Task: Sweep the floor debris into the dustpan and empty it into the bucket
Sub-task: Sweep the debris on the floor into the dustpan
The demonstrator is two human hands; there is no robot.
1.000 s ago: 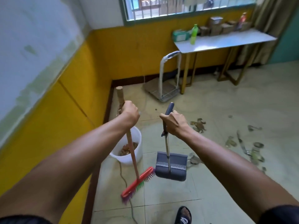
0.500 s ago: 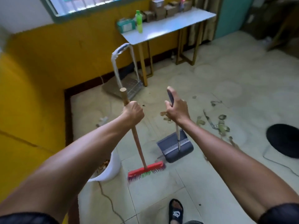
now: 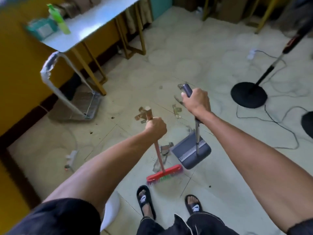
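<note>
My left hand (image 3: 156, 127) grips the wooden handle of the broom, whose red head (image 3: 163, 174) rests on the floor just ahead of my feet. My right hand (image 3: 196, 102) holds the dark grip of the long-handled grey dustpan (image 3: 192, 152), which stands on the floor right of the broom head. Scraps of debris (image 3: 165, 149) lie between broom and dustpan, and more debris (image 3: 177, 110) lies farther out. Only a white edge of the bucket (image 3: 111, 209) shows beneath my left arm.
A folding hand trolley (image 3: 67, 92) stands at the left by the yellow wall. A table (image 3: 88, 26) with a green bottle is behind it. A fan stand's black base (image 3: 249, 94) and trailing cables (image 3: 279, 122) lie at the right. A power strip (image 3: 71, 156) lies at the left.
The view has swung right and away from the wall. The bucket has slipped under my left arm. Broom and dustpan now sit among the debris, closer to my feet.
</note>
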